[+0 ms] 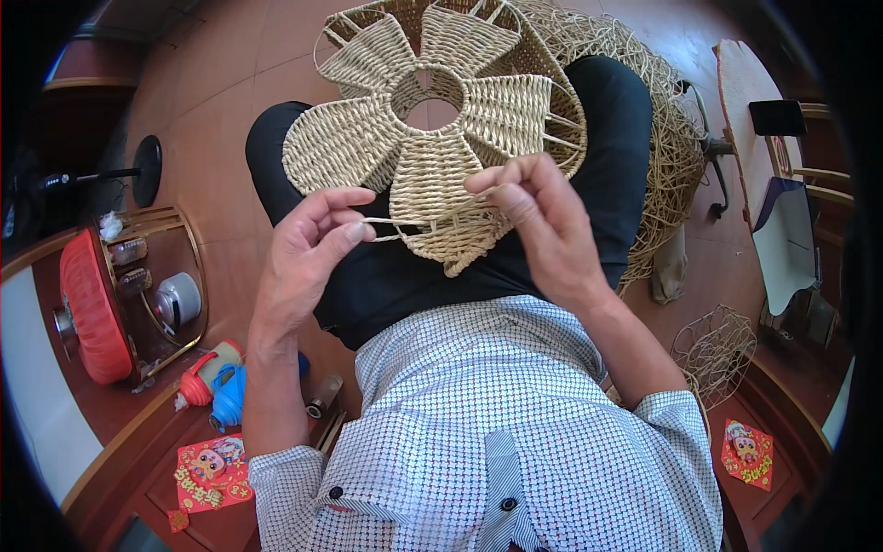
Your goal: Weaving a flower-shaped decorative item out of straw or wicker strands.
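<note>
One left hand (313, 241) and one right hand (550, 225) are working on one woven piece (455, 244) — five petals (340, 143) are spreading around one round ring (427, 83). Two red decorations (216, 471) are showing below.

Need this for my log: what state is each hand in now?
Left hand: closed, pinching a strand.
Right hand: closed, apparently pinching a strand too; fingertips partly hidden.

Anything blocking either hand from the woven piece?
Nothing visible. The left hand pinches a strand running to the woven piece; the right hand is at the right side of its lower petal, no object seen between.
</note>
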